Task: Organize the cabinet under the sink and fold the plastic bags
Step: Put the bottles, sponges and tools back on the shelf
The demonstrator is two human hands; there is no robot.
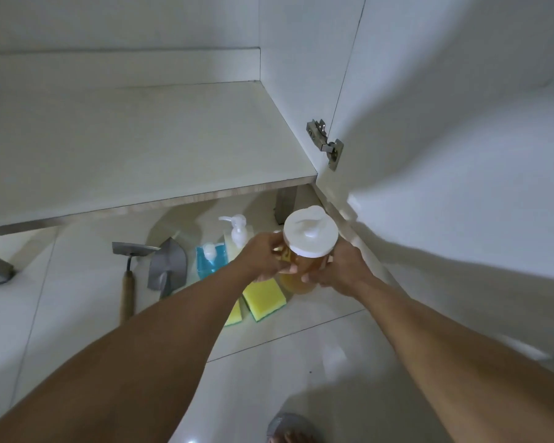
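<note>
I hold an amber bottle (pixel 304 270) with a broad white cap between both hands, above the tiled floor in front of the open cabinet. My left hand (pixel 264 257) grips its left side and my right hand (pixel 339 266) grips its right side, fingers curled round the body. The cabinet's white bottom shelf (pixel 135 145) lies bare behind and above the bottle. No plastic bags show in this view.
On the floor under the shelf edge lie a scraper with a wooden handle (pixel 128 273), a metal trowel (pixel 168 266), a blue pump bottle (pixel 210 259), a white pump bottle (pixel 237 231) and two yellow sponges (pixel 264 298). The open cabinet door (pixel 461 155) stands at right, hinge (pixel 325 142) beside it.
</note>
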